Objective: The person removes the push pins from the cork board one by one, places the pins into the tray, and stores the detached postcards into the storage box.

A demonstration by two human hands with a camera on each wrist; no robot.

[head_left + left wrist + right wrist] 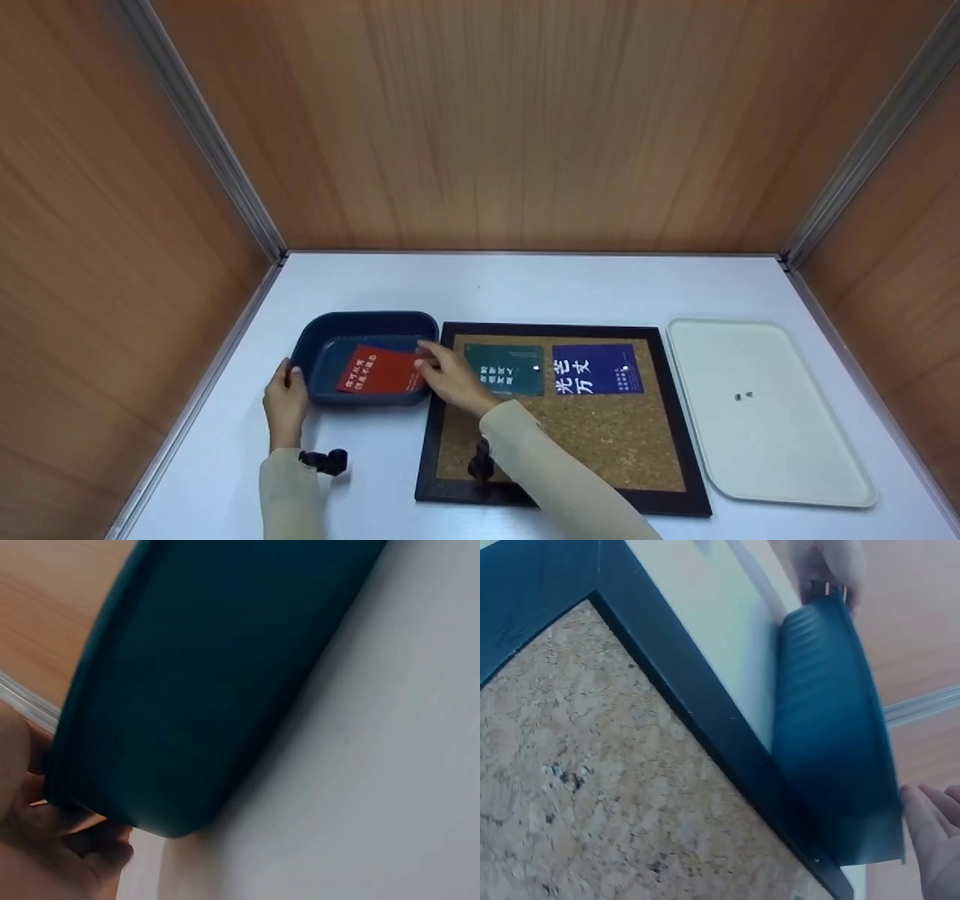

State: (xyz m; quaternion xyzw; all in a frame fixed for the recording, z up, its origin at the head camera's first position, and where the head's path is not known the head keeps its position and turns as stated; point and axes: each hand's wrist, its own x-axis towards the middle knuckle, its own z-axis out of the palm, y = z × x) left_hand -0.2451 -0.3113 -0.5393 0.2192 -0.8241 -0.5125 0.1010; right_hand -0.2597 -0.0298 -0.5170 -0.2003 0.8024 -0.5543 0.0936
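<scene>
At the left of the head view stands a dark blue plastic bin (pixel 319 375). My left hand (pixel 286 401) grips its left rim; the left wrist view shows those fingers at the bin's corner (pixel 187 690). A red card (pixel 382 371) with white writing lies slanted inside, over a blue card (pixel 401 345) that is mostly covered. My right hand (pixel 454 375) reaches across the bin's right rim and pinches the red card at its right end. In the right wrist view these fingers (pixel 930 832) are right at the rim, and the card is hidden.
A black-framed cork board (pixel 570 442) adjoins the bin's right side. A green card (pixel 506 369) and a purple card (pixel 598 369) are on its upper half, each with a small pin. Farther right lies a pale tray (pixel 787 450) holding small pins (pixel 743 396).
</scene>
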